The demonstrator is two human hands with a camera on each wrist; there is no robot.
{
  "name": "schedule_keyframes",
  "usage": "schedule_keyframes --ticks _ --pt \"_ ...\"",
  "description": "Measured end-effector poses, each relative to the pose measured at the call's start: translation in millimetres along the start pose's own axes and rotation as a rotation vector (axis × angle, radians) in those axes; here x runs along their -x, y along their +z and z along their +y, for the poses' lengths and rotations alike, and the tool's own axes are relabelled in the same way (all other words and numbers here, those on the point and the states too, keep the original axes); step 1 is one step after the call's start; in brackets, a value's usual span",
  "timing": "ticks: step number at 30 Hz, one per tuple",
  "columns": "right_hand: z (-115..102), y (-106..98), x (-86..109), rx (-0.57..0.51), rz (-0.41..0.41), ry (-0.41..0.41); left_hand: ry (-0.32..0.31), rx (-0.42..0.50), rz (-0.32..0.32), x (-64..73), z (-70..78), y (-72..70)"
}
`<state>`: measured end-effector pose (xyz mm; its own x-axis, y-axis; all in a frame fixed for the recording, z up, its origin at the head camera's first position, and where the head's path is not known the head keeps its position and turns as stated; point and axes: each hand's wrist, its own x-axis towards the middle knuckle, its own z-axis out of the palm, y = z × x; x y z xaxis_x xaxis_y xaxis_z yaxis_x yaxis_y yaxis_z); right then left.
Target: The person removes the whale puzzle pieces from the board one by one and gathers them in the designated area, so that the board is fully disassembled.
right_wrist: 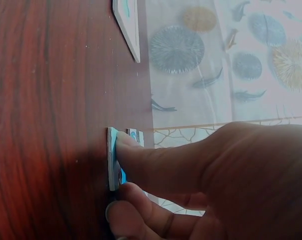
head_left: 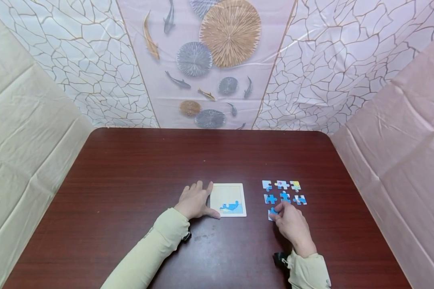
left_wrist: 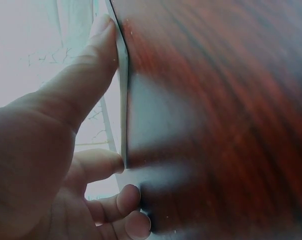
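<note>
A square, pale wooden puzzle tray lies on the table, with blue puzzle pieces fitted along its lower right part. My left hand rests at the tray's left side, thumb and index finger spread to its two left corners. In the left wrist view, the thumb lies along the tray's edge. Right of the tray, my right hand pinches a blue-and-white puzzle piece. In the right wrist view, the thumb presses on this piece, with fingertips at its near edge.
Beyond the right hand, several loose puzzle pieces lie in two rows, among them a yellow-patterned piece and a blue one. The dark red wooden table is bordered by a patterned cloth at the back and cloth walls on both sides.
</note>
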<state>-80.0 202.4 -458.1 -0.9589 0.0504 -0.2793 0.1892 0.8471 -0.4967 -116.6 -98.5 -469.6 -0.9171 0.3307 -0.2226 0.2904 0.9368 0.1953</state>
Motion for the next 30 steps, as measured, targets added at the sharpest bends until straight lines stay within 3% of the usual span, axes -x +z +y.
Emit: schedule_keyframes --ticks 12,18,23,30 --pt "-2 3 1.9 0.021 0.025 0.020 0.004 0.009 0.008 0.8 0.3 0.1" --pt "-1 1 3.1 0.005 0.075 -0.010 0.009 -0.008 0.020 0.4 0.2 1.0" --pt "-9 0 3.7 -0.031 0.111 -0.065 0.009 -0.011 0.015 0.0 -0.3 1.4" --pt "-43 19 2.7 -0.015 0.129 -0.206 0.008 -0.001 0.011 0.7 -0.6 -0.5"
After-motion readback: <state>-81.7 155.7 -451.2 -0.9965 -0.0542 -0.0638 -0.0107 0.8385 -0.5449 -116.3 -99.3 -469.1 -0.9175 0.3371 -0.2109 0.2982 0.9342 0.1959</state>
